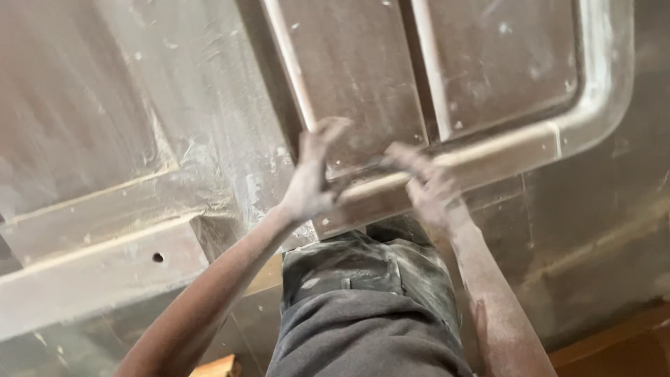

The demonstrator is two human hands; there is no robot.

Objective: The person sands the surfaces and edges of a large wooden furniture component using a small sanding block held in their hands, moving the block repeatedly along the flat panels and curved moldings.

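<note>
Head view: a large wooden door (209, 139) fills nearly the whole picture, dull brown and coated with pale dust. It has raised moulding (488, 150) framing sunken panels, and the moulding curves round a corner at the far right. A small round hole (158, 257) shows in a rail at the near left.

Both hands work at the middle of the picture, on the moulding's lower run. The left hand (312, 183) has its fingers spread fairly wide, the palm pressed near the moulding's edge, fingertips raised off the panel. The right hand (427, 183) lies just to the right of it, fingers curled narrow over the ridge. Something thin and dark seems pinched between the two hands along the groove; it is too blurred to tell what it is, or which hand grips it. Both forearms are powdered white.

Near the bottom, the person's dusty grey trousers (363, 307) show between the arms, and a strip of orange-brown floor (621, 345) lies at the near right.

The door looks heavy and stiff, a thing that will not flex under pressure. Its dusted face would likely be slippery to bare skin; the raised moulding and the outer edges seem the surest places to take hold, while the thin panels look more easily scratched.
</note>
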